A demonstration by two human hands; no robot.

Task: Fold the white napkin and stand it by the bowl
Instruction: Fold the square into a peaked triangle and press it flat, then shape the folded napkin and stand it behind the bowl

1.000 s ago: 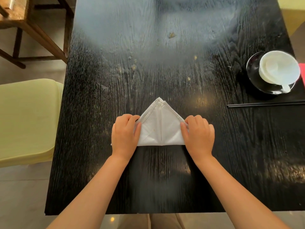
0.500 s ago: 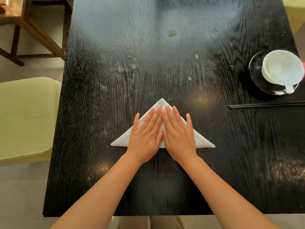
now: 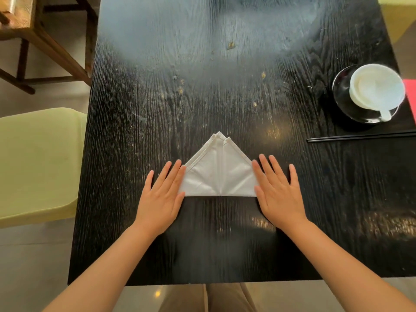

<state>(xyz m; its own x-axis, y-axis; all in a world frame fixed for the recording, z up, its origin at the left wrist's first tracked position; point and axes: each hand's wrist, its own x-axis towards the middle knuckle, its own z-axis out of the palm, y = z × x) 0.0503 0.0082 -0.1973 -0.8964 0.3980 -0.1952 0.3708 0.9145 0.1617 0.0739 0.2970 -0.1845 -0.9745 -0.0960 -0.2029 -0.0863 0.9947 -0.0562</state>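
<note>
Hands are pictured laid flat on a black wood-grain table (image 3: 225, 64), one at each side of a white cloth napkin (image 3: 219, 174) that has been folded into a peaked, house-like shape. Half a second earlier the napkin was a wide triangle pressed under both palms at its middle; its two outer points have since been brought up to the apex, leaving a seam down the centre between the hands. The left hand (image 3: 161, 197) is spread open, its fingers (image 3: 172, 176) straight and together, with the fingertips touching the napkin's left corner. The right hand (image 3: 278, 194) is likewise open, its fingers (image 3: 267, 170) splayed and overlapping the right corner. Nothing is gripped by either hand; the cloth is only being pinned and smoothed.

The napkin lies flat, directly between the two sets of fingers, its straight lower edge level with the thumbs. A white ceramic bowl (image 3: 377, 86) on a glossy black saucer (image 3: 342, 95) is seen well apart, beyond and to the right of the right fingertips, with a pair of black chopsticks (image 3: 360, 138) lying between it and that hand.

The change is judged to mark a middle stage: the folds appear creased, but further folding is probably needed before the napkin can be stood up and carried across to the bowl.
</note>
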